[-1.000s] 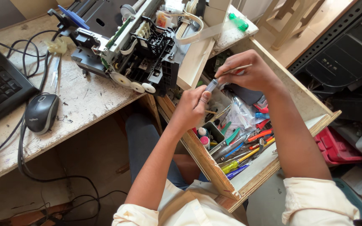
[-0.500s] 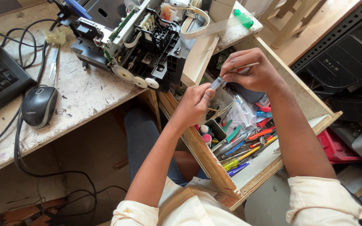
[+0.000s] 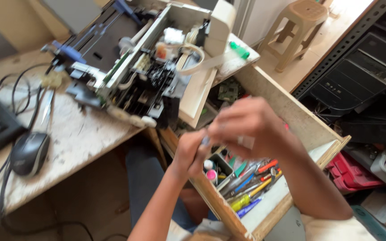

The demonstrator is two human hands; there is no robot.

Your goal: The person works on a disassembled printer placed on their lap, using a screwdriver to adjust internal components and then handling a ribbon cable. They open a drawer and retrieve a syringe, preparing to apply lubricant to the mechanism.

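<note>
Small part (image 3: 205, 141): pinched between both hands above the open drawer, blurred, kind not clear.
Left hand (image 3: 192, 154): curled narrow, fingertips closed on the small part, wrist over the drawer's near wall.
Right hand (image 3: 251, 127): fingers bent in, meeting the left hand at the small part; grip itself smeared by motion.
Drawer (image 3: 300, 120): wooden, pulled out beneath the hands, right of the desk.
Pens and tools (image 3: 251, 185): heaped in the drawer, red, green, yellow, blue handles, just under the hands.
Printer (image 3: 144, 67): cover off, insides bare, on the desk beyond the hands.
Mouse (image 3: 28, 153): dark, on the desk at left, well apart from the hands.
Stool (image 3: 298, 27): plastic, on the floor at upper right.
</note>
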